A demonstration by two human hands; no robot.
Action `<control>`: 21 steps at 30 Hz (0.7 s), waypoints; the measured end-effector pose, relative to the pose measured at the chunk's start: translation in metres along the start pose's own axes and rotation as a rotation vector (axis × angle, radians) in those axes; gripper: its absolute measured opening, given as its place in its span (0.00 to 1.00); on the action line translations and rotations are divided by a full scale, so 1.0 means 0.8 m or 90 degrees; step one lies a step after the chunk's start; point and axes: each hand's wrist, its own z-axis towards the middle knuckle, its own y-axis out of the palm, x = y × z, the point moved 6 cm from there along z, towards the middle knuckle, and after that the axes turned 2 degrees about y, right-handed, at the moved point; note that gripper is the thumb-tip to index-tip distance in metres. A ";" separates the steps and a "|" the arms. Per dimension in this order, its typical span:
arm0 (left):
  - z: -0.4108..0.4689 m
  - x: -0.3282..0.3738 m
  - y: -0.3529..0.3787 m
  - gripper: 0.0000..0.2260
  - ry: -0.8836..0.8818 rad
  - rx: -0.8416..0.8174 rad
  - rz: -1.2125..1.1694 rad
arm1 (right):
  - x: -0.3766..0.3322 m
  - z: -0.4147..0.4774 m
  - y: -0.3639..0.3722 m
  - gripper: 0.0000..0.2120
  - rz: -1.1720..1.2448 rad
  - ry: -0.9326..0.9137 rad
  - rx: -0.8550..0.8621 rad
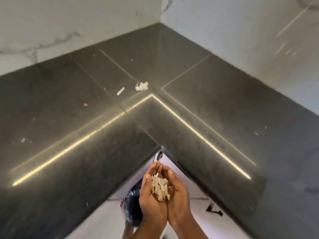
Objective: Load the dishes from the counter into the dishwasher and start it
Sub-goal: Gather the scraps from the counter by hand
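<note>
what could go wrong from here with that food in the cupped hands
1. The pale clump of food scraps lies loose in the cupped left hand and right hand, held over the white floor in front of the dark stone counter; bits may slip out between the hands and fall.
2. A small white pile of scraps and scattered crumbs lie on the counter and could be missed.

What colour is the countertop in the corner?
The countertop is dark grey, faintly speckled; the head view shows it.
</note>
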 end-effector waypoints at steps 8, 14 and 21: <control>-0.021 -0.121 -0.224 0.20 -0.081 0.222 0.145 | 0.130 0.008 -0.210 0.27 0.071 0.233 0.122; 0.039 -0.129 -0.353 0.13 -0.131 0.402 0.286 | 0.239 0.070 -0.280 0.05 0.206 0.219 0.378; 0.164 -0.150 -0.437 0.17 -0.134 0.339 0.284 | 0.287 0.204 -0.354 0.06 0.049 0.274 0.269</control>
